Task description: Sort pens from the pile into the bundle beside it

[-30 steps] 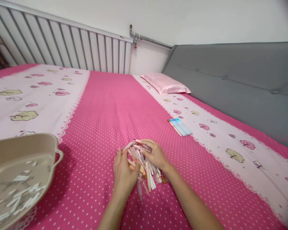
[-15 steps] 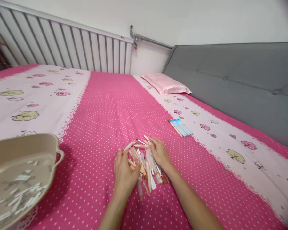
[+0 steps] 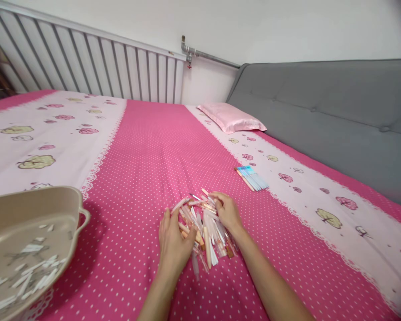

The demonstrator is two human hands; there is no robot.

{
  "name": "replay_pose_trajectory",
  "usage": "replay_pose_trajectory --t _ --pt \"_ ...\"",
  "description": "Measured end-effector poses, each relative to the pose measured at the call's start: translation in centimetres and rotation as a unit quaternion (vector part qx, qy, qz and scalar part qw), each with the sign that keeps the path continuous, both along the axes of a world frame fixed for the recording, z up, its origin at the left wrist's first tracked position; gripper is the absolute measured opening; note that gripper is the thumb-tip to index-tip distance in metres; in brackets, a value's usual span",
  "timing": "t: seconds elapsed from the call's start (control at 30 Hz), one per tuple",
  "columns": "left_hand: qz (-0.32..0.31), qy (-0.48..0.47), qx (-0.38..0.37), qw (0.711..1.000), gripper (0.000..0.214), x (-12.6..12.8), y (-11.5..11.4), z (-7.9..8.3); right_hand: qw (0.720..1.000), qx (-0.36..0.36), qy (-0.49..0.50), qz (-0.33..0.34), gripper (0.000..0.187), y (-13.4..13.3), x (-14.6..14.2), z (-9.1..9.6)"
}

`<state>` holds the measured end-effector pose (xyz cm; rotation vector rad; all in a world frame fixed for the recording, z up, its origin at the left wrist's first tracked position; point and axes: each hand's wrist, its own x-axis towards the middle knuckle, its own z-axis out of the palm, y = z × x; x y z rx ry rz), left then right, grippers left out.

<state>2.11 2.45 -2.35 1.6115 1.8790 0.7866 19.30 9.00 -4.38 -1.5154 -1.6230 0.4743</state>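
Observation:
A heap of thin pens and pen parts, in white, pink and orange, lies on the pink dotted bedsheet. My left hand rests flat against the heap's left side, fingers stretched and together. On the heap's right side my right hand has its fingers curled into the pens at the top. Whether it grips one I cannot make out.
A beige plastic basin with several white pen pieces sits at the left. A small bundle of blue pens lies further right on the sheet. A pink pillow, a grey headboard and a slatted rail bound the bed.
My right hand has slid a little to the right along the top of the heap and its fingers have curled in. The left hand has stayed put.

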Motion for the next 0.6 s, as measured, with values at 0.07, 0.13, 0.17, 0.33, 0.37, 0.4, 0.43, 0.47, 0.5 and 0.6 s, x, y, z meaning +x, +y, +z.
replay_pose_trajectory --t 0.07,0.13,0.17,0.33,0.37,0.4,0.43,0.47,0.5,0.6 --pt "0.0 0.0 0.0 1.0 0.066 0.0 0.0 0.0 0.999 -0.012 0.027 -0.014 0.033 0.1 0.3 0.1" --pt "0.0 -0.001 0.0 1.0 0.067 -0.1 0.0 0.0 0.998 -0.023 0.047 -0.025 0.032 0.2 0.7 0.1" --pt "0.001 -0.002 -0.001 1.0 0.067 -0.1 0.0 -0.1 0.998 -0.027 0.055 -0.029 0.031 0.3 0.9 0.0" --pt "0.001 -0.003 -0.013 1.0 0.068 0.0 0.0 -0.1 0.994 -0.045 0.096 -0.032 0.029 0.6 1.9 -0.1" --pt "0.001 -0.003 -0.014 1.0 0.068 0.0 0.1 -0.1 0.993 -0.048 0.103 -0.027 0.028 0.6 2.0 0.0" --pt "0.0 -0.005 -0.015 1.0 0.068 0.0 0.1 0.0 0.993 -0.05 0.108 -0.02 0.027 0.6 2.0 0.0" --pt "0.0 -0.006 -0.016 1.0 0.068 0.0 0.0 0.0 0.992 -0.051 0.112 -0.012 0.025 0.5 2.0 0.1" --pt "0.0 -0.008 -0.018 1.0 0.068 0.0 0.0 0.1 0.992 -0.053 0.115 -0.004 0.023 0.5 2.0 0.3" --pt "0.0 -0.011 -0.018 1.0 0.068 0.0 0.0 0.1 0.992 -0.055 0.117 0.005 0.022 0.4 2.0 0.4" --pt "0.0 -0.021 -0.016 1.0 0.068 -0.1 0.0 0.1 0.991 -0.06 0.12 0.024 0.021 0.3 1.9 0.6"
